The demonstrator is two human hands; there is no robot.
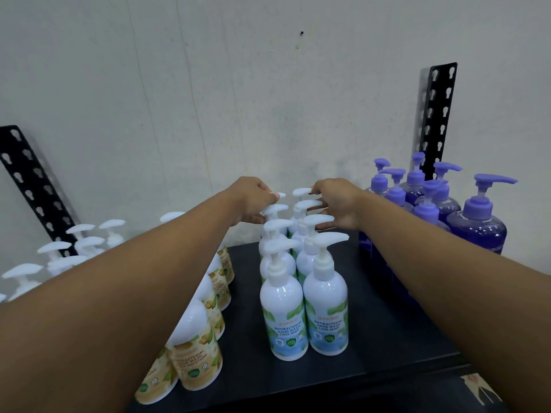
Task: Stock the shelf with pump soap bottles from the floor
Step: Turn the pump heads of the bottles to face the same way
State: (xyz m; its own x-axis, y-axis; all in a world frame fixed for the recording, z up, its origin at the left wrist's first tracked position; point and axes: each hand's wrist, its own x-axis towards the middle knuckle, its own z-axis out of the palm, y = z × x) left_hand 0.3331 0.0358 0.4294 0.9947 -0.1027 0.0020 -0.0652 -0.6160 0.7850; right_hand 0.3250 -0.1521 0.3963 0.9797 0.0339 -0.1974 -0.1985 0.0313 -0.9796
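Observation:
Two rows of white "cool mint" pump soap bottles stand in the middle of the black shelf. My left hand reaches to the back of the left row, its fingers curled around the pump of the rearmost bottle. At the back of the right row my right hand has its fingers spread, the tips touching the white pump heads. The bodies of the rear bottles are hidden by those in front.
Several white bottles with yellow labels stand at the left, partly under my left forearm. Purple soap bottles crowd the right back corner. Black slotted uprights rise against the pale wall. The shelf's front edge is near the bottom.

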